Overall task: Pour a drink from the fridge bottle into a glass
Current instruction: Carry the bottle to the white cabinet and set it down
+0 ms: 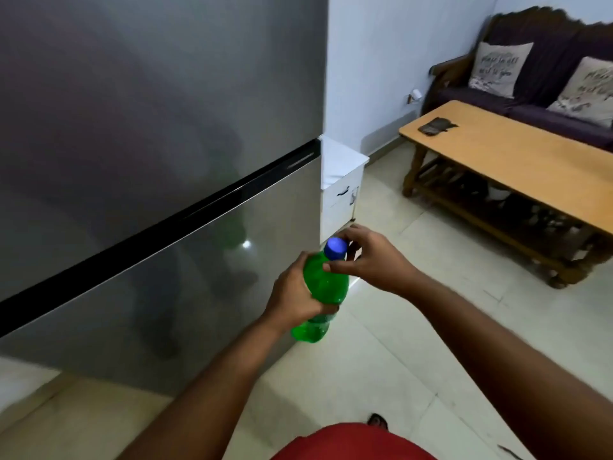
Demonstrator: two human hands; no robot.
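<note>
A green plastic bottle (326, 285) with a blue cap (335, 248) is held upright and slightly tilted in front of me, above the floor. My left hand (293, 293) is wrapped around the bottle's middle. My right hand (371, 257) sits at the bottle's neck, fingers curled around the cap and thumb on the shoulder. The grey fridge (149, 161) stands to the left with both doors shut. No glass is in view.
A low wooden table (517, 167) with a dark cloth (434, 125) stands at the right, with a dark sofa (537, 94) and cushions behind it. A small white cabinet (341, 187) stands beside the fridge. Pale tiled floor (381, 360) lies below.
</note>
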